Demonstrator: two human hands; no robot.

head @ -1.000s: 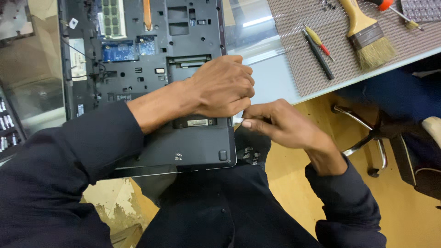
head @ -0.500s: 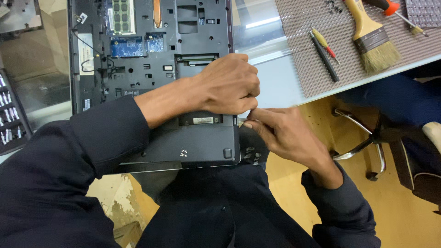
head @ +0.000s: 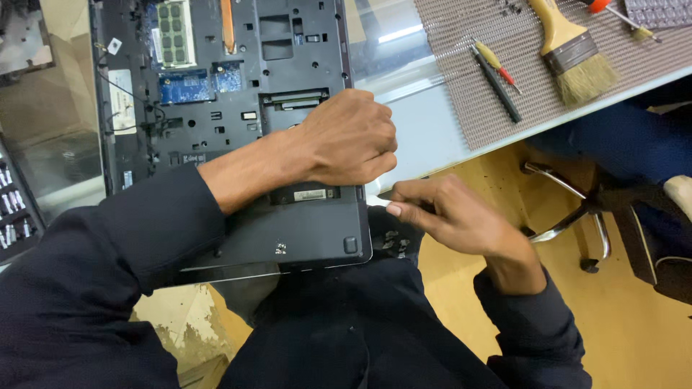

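An opened black laptop base (head: 238, 86) lies upside down on the table, its near end overhanging my lap. Green memory modules (head: 175, 32) and a blue circuit board (head: 189, 84) show inside. My left hand (head: 346, 137) rests on the base near its right edge, fingers curled over that edge. My right hand (head: 450, 216) is just off the laptop's near right corner. Its fingertips are pinched on something thin and dark that I cannot make out.
A brown woven mat (head: 533, 65) at the right holds a wooden paintbrush (head: 573, 50), a black pen (head: 497, 83), a small yellow-handled screwdriver (head: 494, 61) and a red-handled screwdriver (head: 613, 11). A chair base (head: 569, 209) stands on the yellow floor. A tray of small parts (head: 11, 209) sits at the left.
My right hand has shifted slightly down and right beside the laptop's corner, still pinched. My left hand stays on the base.
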